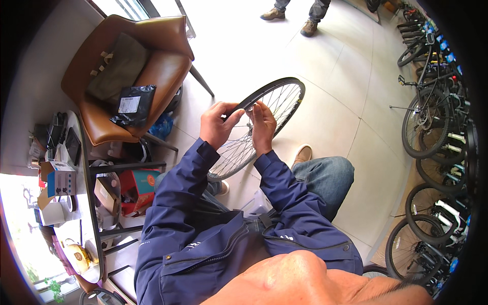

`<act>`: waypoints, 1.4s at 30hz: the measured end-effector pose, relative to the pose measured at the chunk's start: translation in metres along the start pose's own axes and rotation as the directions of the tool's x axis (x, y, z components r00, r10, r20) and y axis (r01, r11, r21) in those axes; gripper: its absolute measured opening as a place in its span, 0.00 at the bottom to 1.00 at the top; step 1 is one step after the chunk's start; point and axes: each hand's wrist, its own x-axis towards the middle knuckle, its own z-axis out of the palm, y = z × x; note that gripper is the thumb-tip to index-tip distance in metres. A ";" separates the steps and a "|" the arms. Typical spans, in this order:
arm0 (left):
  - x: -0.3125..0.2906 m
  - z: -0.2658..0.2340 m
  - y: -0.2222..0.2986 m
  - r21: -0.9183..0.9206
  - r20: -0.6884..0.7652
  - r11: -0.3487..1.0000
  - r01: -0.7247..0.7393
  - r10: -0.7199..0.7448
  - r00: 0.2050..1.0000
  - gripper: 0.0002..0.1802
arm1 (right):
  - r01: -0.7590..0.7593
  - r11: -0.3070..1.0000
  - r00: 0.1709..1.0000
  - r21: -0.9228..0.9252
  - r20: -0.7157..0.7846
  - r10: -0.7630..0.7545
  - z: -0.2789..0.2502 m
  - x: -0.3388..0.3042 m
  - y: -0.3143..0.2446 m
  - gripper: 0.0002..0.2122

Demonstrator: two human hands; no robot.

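A spoked bicycle wheel (265,90) with a black outer edge stands tilted in front of my knees. My left hand (217,123) is closed around its edge, thumb stretched along toward the middle. Just right of it, my right hand (263,126) has thumb and fingers pinched together beside the inner side of the edge, over the spokes. Something small and pale shows between the two hands, but its kind cannot be made out. The wheel's lower part passes behind my right sleeve and reaches down near my feet.
A brown armchair (168,84) with a black plastic parcel (134,105) is at the left. Nearer stands a table (94,223) holding boxes, a red box (136,190) beside it. Parked bicycles (426,122) line the right. Another person's shoes (309,27) show at the far side.
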 end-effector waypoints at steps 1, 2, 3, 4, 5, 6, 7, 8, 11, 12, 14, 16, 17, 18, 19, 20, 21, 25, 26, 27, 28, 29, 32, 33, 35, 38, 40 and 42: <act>0.000 0.000 0.000 0.015 0.003 1.000 -0.015 0.015 1.000 0.11 | 0.047 0.999 0.999 0.027 -0.006 -0.047 0.002 -0.002 0.000 0.15; -0.001 0.000 0.001 0.029 0.001 0.999 -0.043 0.043 0.999 0.11 | 0.085 0.995 0.996 0.053 -0.022 -0.084 0.003 -0.003 -0.001 0.14; -0.001 0.000 0.001 0.035 0.001 0.999 -0.019 0.019 1.000 0.11 | 0.124 0.989 0.992 0.083 -0.033 -0.121 0.004 -0.004 -0.001 0.13; -0.001 0.001 0.001 0.040 -0.005 0.999 -0.006 0.006 1.000 0.11 | 0.139 0.984 0.990 0.108 -0.036 -0.136 0.004 -0.004 -0.003 0.12; -0.002 0.002 0.001 0.044 -0.015 0.999 -0.010 0.010 1.000 0.11 | 0.122 0.992 0.991 0.031 -0.057 -0.120 0.005 -0.006 -0.004 0.13; -0.002 0.002 0.001 0.043 -0.014 0.999 0.002 -0.002 1.000 0.11 | 0.128 0.991 0.990 -0.029 -0.050 -0.129 0.005 -0.008 -0.005 0.14; -0.003 0.002 0.001 0.042 -0.017 0.999 -0.004 0.004 1.000 0.12 | 0.134 0.987 0.989 -0.089 -0.044 -0.138 0.006 -0.009 -0.005 0.15; -0.002 0.002 0.001 0.043 -0.023 0.999 -0.019 0.020 1.000 0.12 | 0.163 0.984 0.986 -0.076 -0.013 -0.164 0.008 -0.012 -0.004 0.16; -0.001 0.002 0.000 0.041 -0.042 0.999 0.013 -0.011 0.999 0.12 | 0.252 0.961 0.967 -0.117 0.061 -0.246 0.013 -0.020 -0.001 0.21; -0.002 0.001 0.001 0.048 -0.045 0.999 0.010 -0.008 0.999 0.12 | 0.287 0.940 0.957 -0.186 0.081 -0.277 0.014 -0.020 0.000 0.22; -0.005 0.001 0.002 0.061 -0.051 0.998 -0.006 0.009 0.999 0.12 | 0.343 0.878 0.939 -0.333 0.100 -0.329 0.015 -0.020 0.000 0.27; -0.005 0.000 0.003 0.084 -0.049 0.996 -0.022 0.026 0.998 0.13 | 0.329 0.830 0.943 -0.450 0.112 -0.313 0.013 -0.018 -0.003 0.25; -0.005 0.000 0.004 0.096 -0.052 0.994 -0.045 0.050 0.997 0.13 | 0.323 0.807 0.944 -0.494 0.111 -0.310 0.011 -0.018 -0.006 0.24; -0.004 0.000 0.004 0.079 -0.047 0.997 -0.018 0.022 0.999 0.13 | 0.336 0.747 0.938 -0.573 0.133 -0.320 0.013 -0.018 -0.007 0.22; -0.004 0.000 0.003 0.061 -0.045 0.998 -0.001 0.003 0.999 0.13 | 0.351 0.685 0.929 -0.638 0.146 -0.340 0.013 -0.018 -0.009 0.21; -0.003 0.000 0.003 0.042 -0.042 0.999 0.015 -0.014 0.999 0.13 | 0.345 0.623 0.930 -0.702 0.169 -0.325 0.012 -0.017 -0.012 0.20; -0.003 0.000 0.002 0.052 -0.037 0.999 0.001 0.000 0.999 0.12 | 0.335 0.637 0.939 -0.694 0.190 -0.288 0.010 -0.015 -0.014 0.18; -0.002 -0.001 -0.001 0.045 -0.033 0.999 0.020 -0.018 0.999 0.12 | 0.300 0.796 0.934 -0.525 0.333 -0.132 -0.008 0.001 -0.028 0.14; 0.000 0.000 -0.002 0.027 -0.034 0.999 0.037 -0.036 0.999 0.12 | 0.275 0.849 0.930 -0.451 0.349 -0.115 -0.008 0.004 -0.025 0.16; 0.001 0.001 -0.002 0.011 -0.034 0.999 0.043 -0.043 0.998 0.12 | 0.238 0.894 0.931 -0.380 0.352 -0.098 -0.008 0.007 -0.023 0.17; 0.001 0.001 -0.002 -0.005 -0.033 0.999 0.050 -0.050 0.998 0.12 | 0.137 0.945 0.938 -0.298 0.345 -0.027 -0.008 0.010 -0.021 0.18; 0.001 0.000 -0.002 -0.019 -0.032 0.998 0.057 -0.057 0.998 0.12 | 0.031 0.977 0.938 -0.211 0.344 0.044 -0.008 0.012 -0.019 0.18; -0.002 0.000 0.002 0.013 0.008 0.999 0.043 -0.043 0.999 0.11 | -0.074 0.993 0.914 -0.095 0.392 0.106 -0.010 0.015 -0.017 0.20; -0.002 0.000 0.003 -0.025 0.012 0.993 0.117 -0.116 0.993 0.11 | -0.077 0.993 0.905 -0.085 0.412 0.105 -0.012 0.014 -0.018 0.20; 0.000 0.002 0.002 -0.047 -0.003 0.994 0.102 -0.102 0.995 0.11 | -0.048 0.993 0.903 -0.109 0.421 0.090 -0.013 0.012 -0.018 0.19; 0.000 0.003 0.001 -0.051 -0.015 0.995 0.084 -0.085 0.996 0.11 | 0.082 0.983 0.925 -0.162 0.379 -0.015 -0.004 0.007 -0.008 0.28; -0.001 0.005 0.000 -0.038 -0.009 0.998 0.055 -0.056 0.998 0.11 | 0.140 0.977 0.950 -0.158 0.300 -0.088 0.001 0.002 -0.003 0.26; 0.000 0.005 0.001 -0.013 0.006 1.000 -0.003 0.003 1.000 0.13 | 0.231 0.938 0.958 -0.259 0.229 -0.173 0.003 -0.002 0.000 0.28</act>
